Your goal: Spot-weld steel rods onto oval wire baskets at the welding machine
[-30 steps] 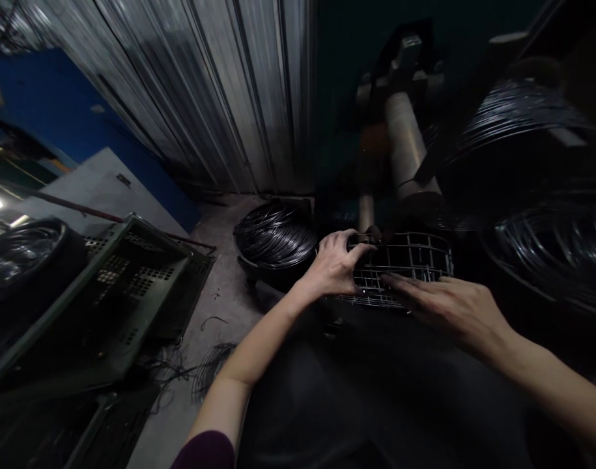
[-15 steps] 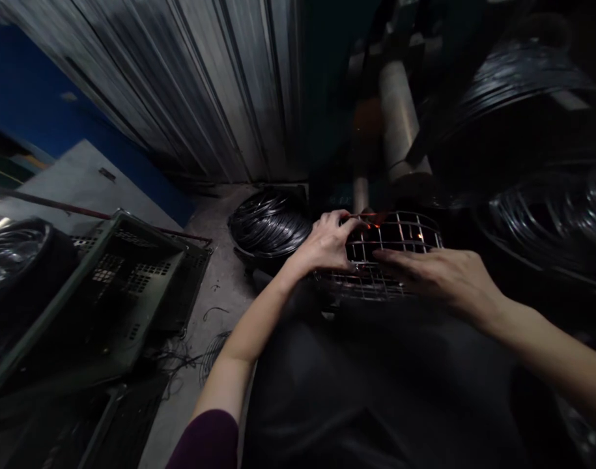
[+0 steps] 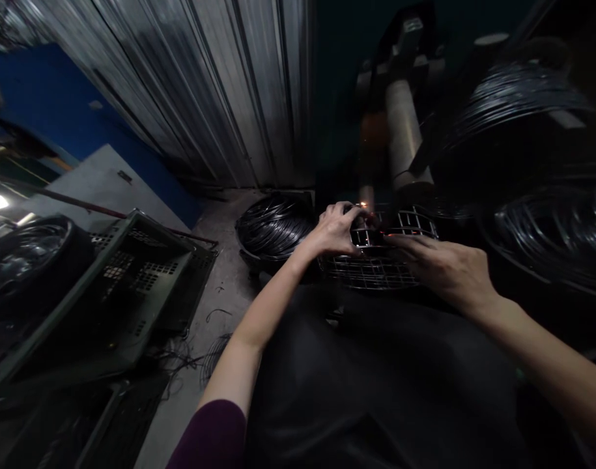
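Note:
A round wire basket (image 3: pixel 376 272) with a grid of thin metal rods sits before me, below a machine's upright metal electrode (image 3: pixel 367 195). My left hand (image 3: pixel 335 229) is closed on the basket's left side, its thumb and fingers bent around the rim wires. From the right, my right hand (image 3: pixel 447 267) grips the basket's near right side, its fingertips at the upper wires. Small orange sparks glow where the electrode meets the wire near my left fingertips. Parts of the basket's far side are dark and hard to make out.
A thick metal cylinder (image 3: pixel 403 127) belongs to the machine above. Black wire coils (image 3: pixel 277 225) fill a container on the left floor. Beside it stands a green plastic crate (image 3: pixel 173 286). More shiny wire coils (image 3: pixel 546 228) lie right. A dark sheet (image 3: pixel 385 378) covers my lap.
Both hands have shifted slightly with the basket, which has turned or tilted a little. Bright sparks now show at the electrode by my left hand. The view has moved slightly.

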Demonstrator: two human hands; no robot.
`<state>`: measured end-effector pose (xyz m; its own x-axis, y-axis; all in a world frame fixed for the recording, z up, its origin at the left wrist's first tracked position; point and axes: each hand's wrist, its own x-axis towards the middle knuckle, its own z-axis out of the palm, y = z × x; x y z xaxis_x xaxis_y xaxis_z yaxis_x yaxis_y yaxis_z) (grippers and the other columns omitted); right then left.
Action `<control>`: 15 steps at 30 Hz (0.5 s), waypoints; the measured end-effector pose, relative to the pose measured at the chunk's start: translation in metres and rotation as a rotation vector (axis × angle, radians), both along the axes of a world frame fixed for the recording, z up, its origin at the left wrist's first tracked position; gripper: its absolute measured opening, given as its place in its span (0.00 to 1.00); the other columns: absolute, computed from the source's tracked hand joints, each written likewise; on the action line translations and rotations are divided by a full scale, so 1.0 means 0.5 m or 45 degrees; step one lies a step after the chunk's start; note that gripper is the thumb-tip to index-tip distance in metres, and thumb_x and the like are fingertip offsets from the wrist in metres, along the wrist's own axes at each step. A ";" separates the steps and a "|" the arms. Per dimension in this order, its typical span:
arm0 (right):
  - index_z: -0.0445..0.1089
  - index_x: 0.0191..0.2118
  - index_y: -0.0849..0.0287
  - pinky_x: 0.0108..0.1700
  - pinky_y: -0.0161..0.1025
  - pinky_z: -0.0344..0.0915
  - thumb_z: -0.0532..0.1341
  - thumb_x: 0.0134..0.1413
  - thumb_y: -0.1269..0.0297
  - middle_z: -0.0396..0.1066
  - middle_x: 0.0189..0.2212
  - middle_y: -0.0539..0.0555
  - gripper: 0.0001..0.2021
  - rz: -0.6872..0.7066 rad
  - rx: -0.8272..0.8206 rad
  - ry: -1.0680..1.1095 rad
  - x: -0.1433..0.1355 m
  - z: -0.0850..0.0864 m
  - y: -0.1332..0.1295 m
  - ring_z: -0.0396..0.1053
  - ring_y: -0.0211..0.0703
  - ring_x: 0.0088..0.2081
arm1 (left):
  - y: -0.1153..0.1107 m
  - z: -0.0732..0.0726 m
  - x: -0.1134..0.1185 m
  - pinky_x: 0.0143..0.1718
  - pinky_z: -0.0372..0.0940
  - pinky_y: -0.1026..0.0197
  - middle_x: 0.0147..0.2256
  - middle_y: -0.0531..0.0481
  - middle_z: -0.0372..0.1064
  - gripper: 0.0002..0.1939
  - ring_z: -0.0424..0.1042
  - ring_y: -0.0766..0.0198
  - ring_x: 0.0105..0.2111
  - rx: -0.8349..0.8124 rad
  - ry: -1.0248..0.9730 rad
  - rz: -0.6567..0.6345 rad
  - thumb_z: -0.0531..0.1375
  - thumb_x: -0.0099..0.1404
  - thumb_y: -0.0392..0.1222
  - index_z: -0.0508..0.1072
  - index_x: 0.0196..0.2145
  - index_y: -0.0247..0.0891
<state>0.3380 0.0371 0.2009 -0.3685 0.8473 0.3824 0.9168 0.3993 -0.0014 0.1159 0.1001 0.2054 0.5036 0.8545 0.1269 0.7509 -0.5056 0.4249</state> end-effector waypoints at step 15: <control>0.74 0.48 0.60 0.30 0.37 0.59 0.48 0.66 0.48 0.68 0.41 0.63 0.25 -0.260 -0.083 0.245 0.039 0.018 0.024 0.66 0.43 0.33 | 0.083 -0.038 -0.026 0.66 0.50 0.39 0.63 0.35 0.53 0.54 0.50 0.41 0.66 0.035 -0.234 -0.039 0.76 0.39 0.52 0.60 0.62 0.39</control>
